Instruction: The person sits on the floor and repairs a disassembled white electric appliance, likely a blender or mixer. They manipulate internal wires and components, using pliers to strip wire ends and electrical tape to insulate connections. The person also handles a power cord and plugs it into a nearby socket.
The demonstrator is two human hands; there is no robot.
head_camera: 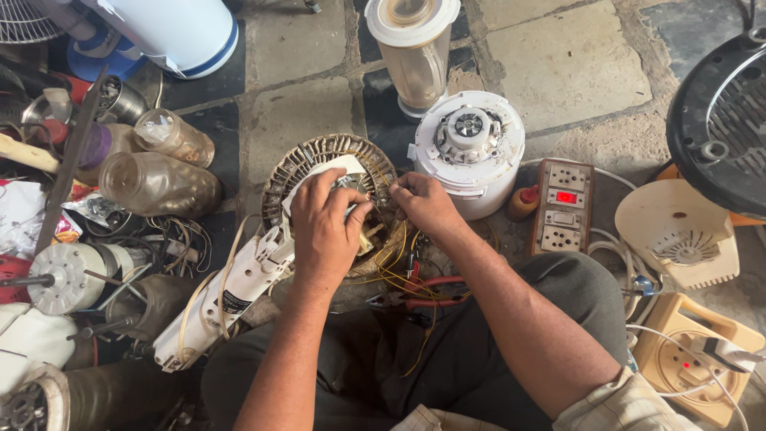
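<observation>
A round fan motor stator (307,164) with a ribbed metal rim lies on the stone floor in front of me, partly covered by white paper. My left hand (325,227) rests on top of it, fingers curled around its centre part. My right hand (423,203) pinches a thin wire or small part at the stator's right edge. Yellow wires (395,267) trail from the motor toward my lap. Red-handled pliers (431,291) lie just below my right wrist.
A white mixer base (471,152) and a blender jar (415,52) stand behind the motor. A switchboard with a red display (563,206) lies at right, fan parts (718,120) beyond it. Jars (159,183), motors and a white plastic housing (231,299) crowd the left.
</observation>
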